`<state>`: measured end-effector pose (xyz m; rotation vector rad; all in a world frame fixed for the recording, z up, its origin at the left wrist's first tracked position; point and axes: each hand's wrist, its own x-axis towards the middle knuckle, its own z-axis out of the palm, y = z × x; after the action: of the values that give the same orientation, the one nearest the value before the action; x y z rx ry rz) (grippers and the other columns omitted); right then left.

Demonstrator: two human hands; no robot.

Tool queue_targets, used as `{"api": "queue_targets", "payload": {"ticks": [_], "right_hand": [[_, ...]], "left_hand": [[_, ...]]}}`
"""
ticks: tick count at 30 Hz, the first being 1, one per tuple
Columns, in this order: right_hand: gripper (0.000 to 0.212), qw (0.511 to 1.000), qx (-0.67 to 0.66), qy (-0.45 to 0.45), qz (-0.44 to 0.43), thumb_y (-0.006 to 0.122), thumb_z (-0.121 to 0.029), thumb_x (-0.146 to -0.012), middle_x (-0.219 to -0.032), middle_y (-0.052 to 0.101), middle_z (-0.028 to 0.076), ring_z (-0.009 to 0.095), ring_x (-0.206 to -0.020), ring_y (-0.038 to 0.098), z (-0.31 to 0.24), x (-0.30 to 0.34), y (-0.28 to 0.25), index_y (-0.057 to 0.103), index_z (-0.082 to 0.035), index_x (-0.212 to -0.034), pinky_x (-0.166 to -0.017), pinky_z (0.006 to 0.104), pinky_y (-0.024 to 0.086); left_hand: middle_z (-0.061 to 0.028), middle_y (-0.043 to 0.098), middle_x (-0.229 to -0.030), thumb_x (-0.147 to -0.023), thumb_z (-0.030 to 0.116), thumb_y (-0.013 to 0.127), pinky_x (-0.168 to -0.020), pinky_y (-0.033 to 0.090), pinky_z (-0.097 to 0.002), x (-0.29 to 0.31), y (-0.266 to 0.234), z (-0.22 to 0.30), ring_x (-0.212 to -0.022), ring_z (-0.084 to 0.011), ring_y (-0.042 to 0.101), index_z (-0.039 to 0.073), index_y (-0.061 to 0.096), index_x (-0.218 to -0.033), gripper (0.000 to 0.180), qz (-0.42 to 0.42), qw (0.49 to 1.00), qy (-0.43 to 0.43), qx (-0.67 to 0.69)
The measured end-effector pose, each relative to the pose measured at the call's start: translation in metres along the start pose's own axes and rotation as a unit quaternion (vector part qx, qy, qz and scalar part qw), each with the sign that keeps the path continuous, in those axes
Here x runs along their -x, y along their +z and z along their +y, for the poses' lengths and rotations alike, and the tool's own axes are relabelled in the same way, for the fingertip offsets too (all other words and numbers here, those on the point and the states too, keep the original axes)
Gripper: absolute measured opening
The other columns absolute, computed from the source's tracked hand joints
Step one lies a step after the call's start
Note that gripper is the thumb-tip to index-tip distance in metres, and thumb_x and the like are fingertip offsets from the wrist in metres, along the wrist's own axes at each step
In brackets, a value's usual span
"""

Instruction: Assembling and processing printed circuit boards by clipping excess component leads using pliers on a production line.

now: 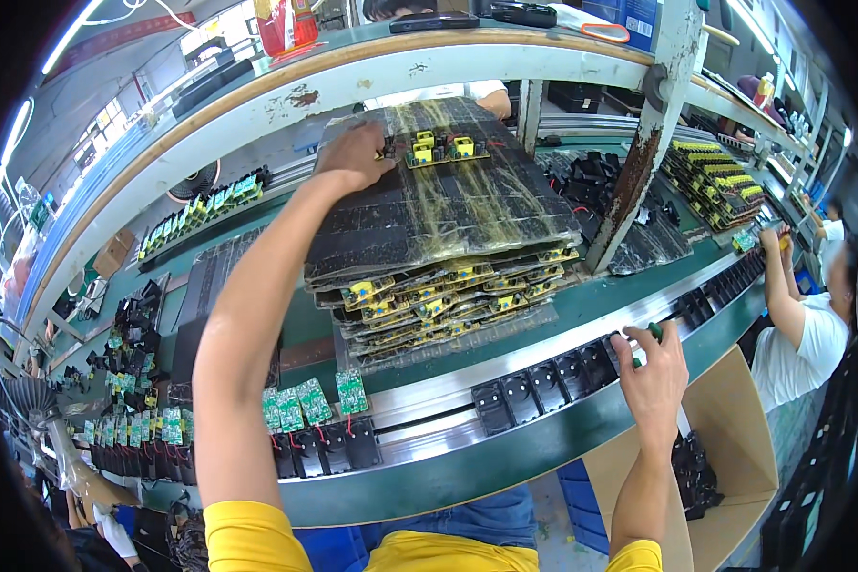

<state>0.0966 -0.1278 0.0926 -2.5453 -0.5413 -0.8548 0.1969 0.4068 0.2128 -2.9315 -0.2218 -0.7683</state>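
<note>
The left hand (355, 155) reaches to the top of a stack of plastic-wrapped trays (439, 214), fingers curled narrowly at a small circuit board (440, 150) with two yellow parts lying there. The right hand (653, 367) rests on the conveyor's (467, 458) near edge, fingers closed around a green-handled tool (654, 331), beside a row of five black housings (543, 383). Three green circuit boards (310, 400) stand in black housings near the conveyor's left end. A brown cardboard box (729, 429) sits below its right corner.
</note>
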Motion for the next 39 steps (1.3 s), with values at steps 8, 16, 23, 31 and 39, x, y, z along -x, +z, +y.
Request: {"api": "queue_targets", "payload": {"ticks": [8, 16, 23, 31, 39], "right_hand": [[0.042, 0.890, -0.447, -0.035, -0.086, 0.091, -0.005, -0.089, -0.107, 0.059, 0.004, 0.017, -0.088, 0.053, -0.089, -0.019, -0.022, 0.088, -0.010, -0.131, -0.075, 0.0320, 0.045], [0.028, 0.746, -0.584, -0.230, -0.224, 0.091, -0.004, -0.086, -0.104, 0.058, 0.005, 0.020, -0.089, 0.052, -0.142, -0.013, -0.030, 0.093, -0.007, -0.114, -0.076, 0.0313, 0.044], [0.016, 0.766, -0.641, -0.009, -0.043, 0.084, 0.002, -0.089, -0.108, 0.063, 0.007, 0.017, -0.088, 0.056, -0.140, 0.047, -0.017, 0.088, -0.006, -0.102, -0.076, 0.0268, 0.045], [0.020, 0.520, -0.812, 0.193, -0.181, 0.079, 0.004, -0.095, -0.115, 0.065, 0.006, 0.013, -0.092, 0.058, -0.143, 0.056, -0.021, 0.089, -0.003, -0.110, -0.078, 0.0263, 0.046], [0.026, 0.957, -0.256, -0.082, -0.106, 0.095, -0.014, -0.087, -0.112, 0.066, 0.004, 0.021, -0.091, 0.060, -0.091, 0.072, 0.006, 0.090, -0.013, -0.113, -0.082, 0.0358, 0.052]], "left_hand": [[-0.0099, 0.078, -0.115, -0.087, -0.005, 0.069, -0.095, 0.058, -0.0328, 0.155, -0.122, 0.111, -0.101, -0.0236, 0.072, 0.003, 0.053, -0.155, 0.070, -0.174, 0.820, 0.172, 0.517], [-0.0146, 0.077, -0.114, -0.084, -0.003, 0.065, -0.081, 0.055, -0.0356, 0.263, -0.172, 0.156, -0.089, -0.0266, 0.067, 0.006, 0.017, -0.182, 0.110, -0.341, 0.781, 0.094, 0.515], [-0.0106, 0.075, -0.108, -0.094, 0.004, 0.077, -0.076, 0.054, -0.0339, 0.308, -0.140, 0.178, -0.083, -0.0234, 0.065, 0.003, 0.070, -0.121, 0.028, -0.173, 0.760, 0.062, 0.623], [-0.0058, 0.077, -0.100, -0.099, -0.001, 0.077, -0.072, 0.051, -0.0296, 0.307, -0.135, 0.191, -0.077, -0.0171, 0.064, 0.002, 0.075, -0.107, 0.009, -0.076, 0.759, -0.023, 0.646], [-0.0081, 0.078, -0.091, -0.098, 0.007, 0.079, -0.074, 0.053, -0.0318, 0.274, -0.095, 0.188, -0.076, -0.0202, 0.065, -0.001, 0.076, -0.101, 0.009, -0.250, 0.850, -0.057, 0.460]]}}
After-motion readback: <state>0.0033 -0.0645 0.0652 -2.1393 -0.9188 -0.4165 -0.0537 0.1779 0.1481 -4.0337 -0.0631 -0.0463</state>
